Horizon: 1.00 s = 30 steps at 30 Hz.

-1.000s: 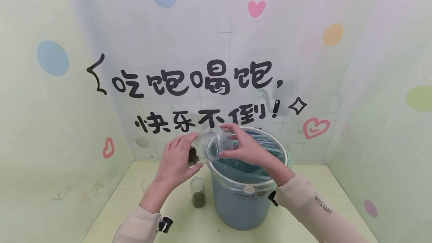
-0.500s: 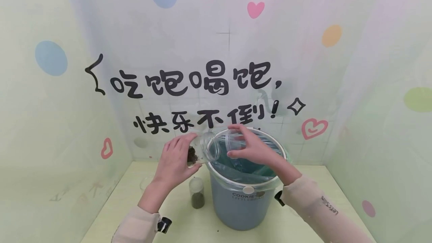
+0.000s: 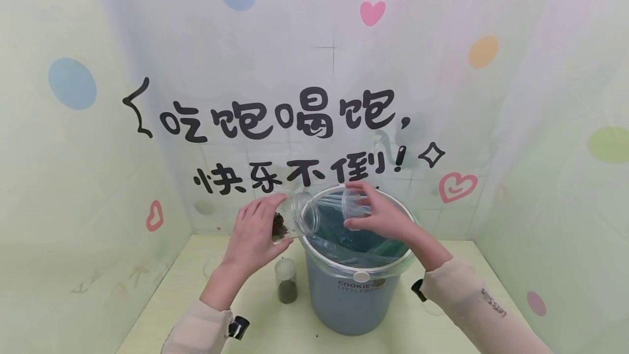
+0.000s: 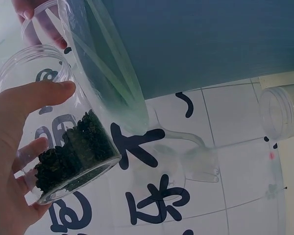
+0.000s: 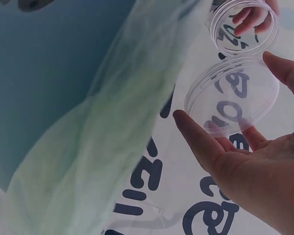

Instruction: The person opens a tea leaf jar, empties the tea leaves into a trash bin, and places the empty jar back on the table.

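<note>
My left hand (image 3: 254, 231) grips a clear jar (image 3: 306, 214) tipped on its side, its uncovered mouth facing right over the bin's left rim. Dark, crumbly dried bits (image 4: 81, 152) lie in the jar's bottom end. My right hand (image 3: 382, 216) holds a clear round lid (image 5: 232, 98) by its edge, fingers and thumb spread around it. That lid is apart from the jar, above the bin's opening. Below them stands a blue-grey bin (image 3: 349, 305) with a white rim, lined with a translucent green bag (image 3: 339, 253).
A second clear jar (image 3: 287, 283), upright and partly filled with dark stuff, stands left of the bin on the pale table (image 3: 265, 332). Faint clear discs lie at the table's left and right. A printed curtain (image 3: 275, 59) closes off the back and sides.
My right hand has drawn the lid off the jar's mouth and moved it to the right over the bin. My left hand and the jar have stayed nearly still.
</note>
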### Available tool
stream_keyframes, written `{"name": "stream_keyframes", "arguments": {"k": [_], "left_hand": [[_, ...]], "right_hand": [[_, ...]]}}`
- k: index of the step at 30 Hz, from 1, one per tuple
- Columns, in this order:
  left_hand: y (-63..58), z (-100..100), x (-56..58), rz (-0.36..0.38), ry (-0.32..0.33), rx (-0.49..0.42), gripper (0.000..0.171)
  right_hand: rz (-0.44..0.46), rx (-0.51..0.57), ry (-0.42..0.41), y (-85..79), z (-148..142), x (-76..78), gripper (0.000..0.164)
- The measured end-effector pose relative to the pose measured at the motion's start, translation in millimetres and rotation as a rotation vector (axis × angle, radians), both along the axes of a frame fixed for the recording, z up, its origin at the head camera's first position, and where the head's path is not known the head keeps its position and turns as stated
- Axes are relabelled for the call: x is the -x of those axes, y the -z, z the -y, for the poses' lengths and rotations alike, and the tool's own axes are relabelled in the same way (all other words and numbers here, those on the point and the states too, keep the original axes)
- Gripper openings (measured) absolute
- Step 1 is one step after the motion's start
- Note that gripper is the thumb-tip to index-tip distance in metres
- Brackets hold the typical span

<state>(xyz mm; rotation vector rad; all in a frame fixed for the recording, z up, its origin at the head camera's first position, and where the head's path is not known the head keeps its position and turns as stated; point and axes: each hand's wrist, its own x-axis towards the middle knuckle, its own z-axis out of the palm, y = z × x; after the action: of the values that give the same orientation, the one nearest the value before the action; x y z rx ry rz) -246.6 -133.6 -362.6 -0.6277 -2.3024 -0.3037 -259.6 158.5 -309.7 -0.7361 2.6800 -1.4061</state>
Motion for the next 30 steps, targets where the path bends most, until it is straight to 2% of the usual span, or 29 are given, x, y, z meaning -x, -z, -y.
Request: {"name": "stream_keyframes", "arguments": {"k": [14,30], "left_hand": [[1.7,1.0,0.2,0.009,-0.004,0.001,0.093],[2.9,1.3,1.6,-0.014,0.001,0.012,0.093]], "right_hand": [[-0.037,-0.009,0.024,6.3,-20.2,0.8,0.075],[0.008,-0.034,0.088,7.9,-44.5,-0.8,0.076]]}}
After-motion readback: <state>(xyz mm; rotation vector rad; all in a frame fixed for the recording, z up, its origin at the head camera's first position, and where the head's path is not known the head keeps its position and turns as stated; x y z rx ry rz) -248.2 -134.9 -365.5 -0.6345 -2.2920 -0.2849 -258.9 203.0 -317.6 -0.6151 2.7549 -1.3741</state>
